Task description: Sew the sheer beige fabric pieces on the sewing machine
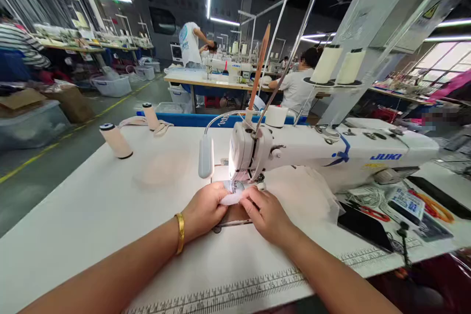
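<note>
- the left hand [204,210] was curled, and its fingertips pinched the left end of a small white cloth piece [231,198].
- the right hand [267,213] was curled too, and its fingers pinched the right end of the same cloth piece.
- the cloth piece lay between the two hands, right in front of the needle part of the sewing machine [312,149], on the white table [91,206].
- one gold bangle [180,233] sat on the left wrist.
- one sewing machine stood just behind the hands, with a blue word on its side.
- one small grey lamp [205,156] hung on a bent neck, just left of the machine head.
- two thread spools [115,141] stood on the table, far to the left of the hands.
- two big white thread cones [338,65] sat up high behind the machine.
- one pencil [258,68] stuck up from the top of the machine.
- a ruler strip [235,292] ran along the near edge of the table.
- two people were at other tables far behind, one standing [190,44] and one sitting [298,86].
</note>
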Available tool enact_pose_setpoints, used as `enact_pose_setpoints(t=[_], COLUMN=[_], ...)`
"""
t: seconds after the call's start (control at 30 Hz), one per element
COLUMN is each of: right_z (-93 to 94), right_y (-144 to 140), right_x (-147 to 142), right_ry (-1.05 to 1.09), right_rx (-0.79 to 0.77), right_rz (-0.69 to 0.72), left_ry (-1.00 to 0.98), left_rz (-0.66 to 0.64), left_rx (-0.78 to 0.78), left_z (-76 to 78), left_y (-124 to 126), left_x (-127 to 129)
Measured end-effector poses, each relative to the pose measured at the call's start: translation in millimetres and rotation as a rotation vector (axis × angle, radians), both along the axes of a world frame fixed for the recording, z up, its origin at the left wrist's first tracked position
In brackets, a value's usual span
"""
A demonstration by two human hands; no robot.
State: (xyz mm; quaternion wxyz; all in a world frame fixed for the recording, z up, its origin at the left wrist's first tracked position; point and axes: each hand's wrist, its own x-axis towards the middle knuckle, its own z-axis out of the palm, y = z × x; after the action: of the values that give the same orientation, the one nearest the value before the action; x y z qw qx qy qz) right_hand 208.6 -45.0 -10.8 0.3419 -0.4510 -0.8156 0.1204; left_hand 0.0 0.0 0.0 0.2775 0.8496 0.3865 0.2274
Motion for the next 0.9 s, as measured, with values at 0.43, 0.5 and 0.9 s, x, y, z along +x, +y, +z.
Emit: enact_pose_setpoints(t=[0.43, 0.5, 0.9], right_z=[0.3, 0.3, 24.1], right_y=[3, 2, -13], right_x=[-4, -1, 14], right_ry=[0.028, -0.006, -0.293], right_rx=[-0.012, -0.008, -0.075], right_rz=[-0.035, -0.023, 0.284], left_ry=[-0.032, -0.029, -0.021], left_rz=[-0.006, -0.010, -0.208], left_rx=[-0.065, -0.058, 0.429], left_z=[5.4, 2.4, -6.0], left_y=[2, 1, -32], left_x=[-2, -3, -15])
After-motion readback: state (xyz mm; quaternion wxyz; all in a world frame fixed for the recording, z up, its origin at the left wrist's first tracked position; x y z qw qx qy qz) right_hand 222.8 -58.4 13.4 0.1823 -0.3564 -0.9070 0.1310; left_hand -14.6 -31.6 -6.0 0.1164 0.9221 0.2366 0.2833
